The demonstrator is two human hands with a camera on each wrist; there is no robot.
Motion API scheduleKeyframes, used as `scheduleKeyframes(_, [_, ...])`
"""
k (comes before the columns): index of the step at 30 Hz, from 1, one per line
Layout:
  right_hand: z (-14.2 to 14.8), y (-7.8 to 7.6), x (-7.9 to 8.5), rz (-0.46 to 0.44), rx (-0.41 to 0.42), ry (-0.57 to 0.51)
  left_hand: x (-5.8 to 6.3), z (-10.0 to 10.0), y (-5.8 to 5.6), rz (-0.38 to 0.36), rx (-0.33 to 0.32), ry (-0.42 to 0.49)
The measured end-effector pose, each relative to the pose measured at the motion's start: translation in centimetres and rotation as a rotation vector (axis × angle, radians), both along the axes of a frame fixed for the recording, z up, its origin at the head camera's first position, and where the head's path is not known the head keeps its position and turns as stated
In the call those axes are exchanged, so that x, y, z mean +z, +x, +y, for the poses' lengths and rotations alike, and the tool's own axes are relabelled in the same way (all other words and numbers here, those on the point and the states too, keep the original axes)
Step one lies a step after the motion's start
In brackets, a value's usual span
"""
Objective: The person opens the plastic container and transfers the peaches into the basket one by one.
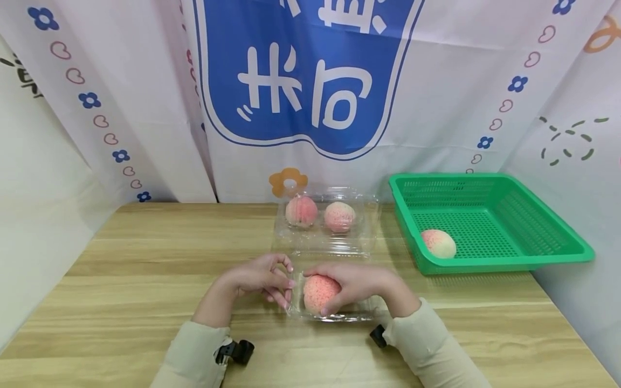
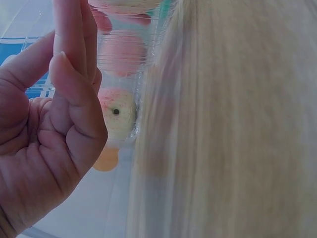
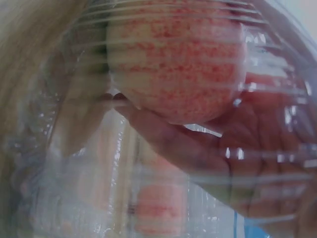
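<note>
A clear hinged plastic box [image 1: 359, 310] lies spread out on the table. My right hand [image 1: 361, 283] grips a pink peach [image 1: 319, 293] inside its near half, fingers on the far side and thumb on the near side. Through the ribbed plastic, the right wrist view shows this speckled peach [image 3: 176, 59] above the fingers [image 3: 163, 131]. At the box's left edge, my left hand [image 1: 259, 277] pinches the rim with bent fingers. Two more peaches, a pink one [image 1: 301, 210] and a paler speckled one [image 1: 340, 217], sit side by side in the far half.
A green perforated basket [image 1: 490, 262] stands at the right, with a pale peach [image 1: 439, 244] against its near left wall. Behind the wooden table [image 1: 145, 280] hangs a white cloth [image 1: 160, 97] with blue printing. Dark wrist mounts [image 1: 237, 352] are on both sleeves.
</note>
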State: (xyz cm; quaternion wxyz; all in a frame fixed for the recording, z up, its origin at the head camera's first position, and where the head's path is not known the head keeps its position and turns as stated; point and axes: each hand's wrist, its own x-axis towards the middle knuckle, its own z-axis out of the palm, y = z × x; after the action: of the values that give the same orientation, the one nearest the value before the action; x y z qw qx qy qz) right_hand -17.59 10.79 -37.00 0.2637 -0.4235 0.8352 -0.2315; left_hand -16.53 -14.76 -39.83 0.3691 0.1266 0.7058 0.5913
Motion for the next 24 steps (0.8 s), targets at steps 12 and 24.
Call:
scheduleKeyframes(12, [0.09, -0.27, -0.35, -0.007, 0.007, -0.026, -0.05, 0.02, -0.07, 0.003, -0.005, 0.006])
scheduleKeyframes(24, [0.22, -0.22, -0.09, 0.036, 0.008, -0.028, -0.03, 0.14, -0.04, -0.007, -0.013, 0.013])
